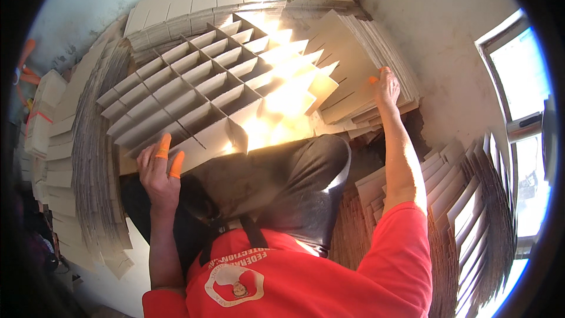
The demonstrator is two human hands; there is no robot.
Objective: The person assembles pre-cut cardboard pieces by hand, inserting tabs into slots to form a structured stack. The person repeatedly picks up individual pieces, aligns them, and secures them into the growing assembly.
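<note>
A grid of interlocked cardboard dividers [200, 76] stands in front of me, its cells facing up. My left hand [158, 179] is at its near left corner, with orange finger cots on two fingers. Those fingers are stretched and apart; whether they touch the cardboard I cannot tell. Further right, my right hand [386, 89] reaches to a stack of slotted cardboard sheets [344, 53]. Its orange-capped thumb and finger close at the edge of the top sheet, though the exact contact is hard to make out. Strong sunlight washes out the grid's right side.
More slotted cardboard is stacked along the back wall [203, 0] and on the left [103, 141]. Leaning sheets [465, 212] fill the lower right, beside a bright window [521, 76]. My bent legs [312, 176] are just below the grid.
</note>
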